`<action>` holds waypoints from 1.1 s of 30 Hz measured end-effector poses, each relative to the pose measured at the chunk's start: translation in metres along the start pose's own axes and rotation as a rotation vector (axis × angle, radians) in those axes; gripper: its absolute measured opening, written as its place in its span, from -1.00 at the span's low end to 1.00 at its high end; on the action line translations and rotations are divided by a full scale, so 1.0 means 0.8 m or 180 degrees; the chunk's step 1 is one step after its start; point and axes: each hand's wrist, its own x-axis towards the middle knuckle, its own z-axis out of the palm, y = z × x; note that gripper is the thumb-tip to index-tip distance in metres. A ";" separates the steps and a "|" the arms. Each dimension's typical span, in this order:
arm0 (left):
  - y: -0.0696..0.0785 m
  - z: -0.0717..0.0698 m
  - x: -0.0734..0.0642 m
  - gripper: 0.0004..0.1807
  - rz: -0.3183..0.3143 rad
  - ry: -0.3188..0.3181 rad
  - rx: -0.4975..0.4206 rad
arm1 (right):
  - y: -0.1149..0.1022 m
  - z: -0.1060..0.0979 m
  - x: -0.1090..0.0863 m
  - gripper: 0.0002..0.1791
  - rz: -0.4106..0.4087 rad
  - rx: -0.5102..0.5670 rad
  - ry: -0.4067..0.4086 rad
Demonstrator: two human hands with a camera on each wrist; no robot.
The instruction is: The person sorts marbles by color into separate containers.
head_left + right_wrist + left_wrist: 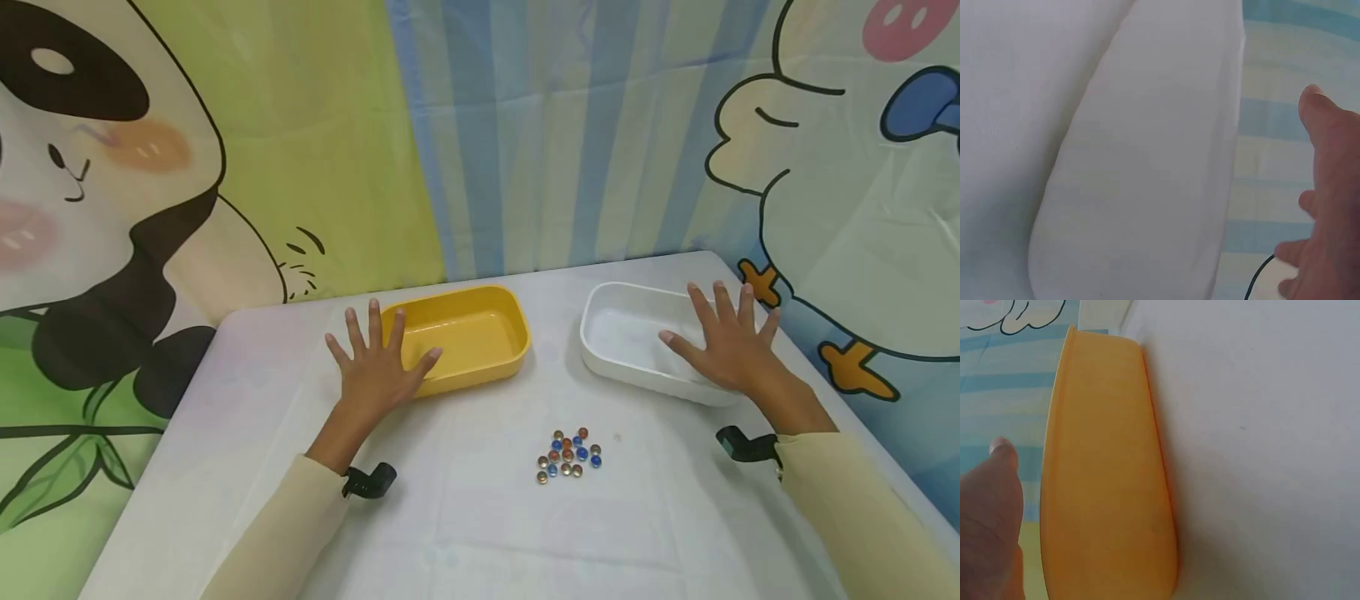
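Observation:
With fingers spread wide, my left hand (375, 371) overlaps the left end of a yellow tray (517, 367) in the head view. The outer wall of that yellow tray (1104, 469) fills the middle of the left wrist view, with the thumb beside its rim. My right hand (731, 346), fingers also spread, hovers over the right side of a white tray (622, 372). Glass marbles (567, 455) in blue, orange-red and clear amber lie in a loose cluster on the table, nearer me, between the two arms. Neither hand holds anything.
A white cloth covers the table (480, 517). Behind it hangs a curtain (525, 125) printed with a panda, stripes and a white cartoon animal. Black wrist-worn devices (369, 481) sit at both cuffs.

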 end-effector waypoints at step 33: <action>-0.026 0.048 -0.022 -0.14 -0.0239 0.0255 -0.2056 | -0.107 0.093 -0.101 -0.81 -0.1060 0.2116 -0.0333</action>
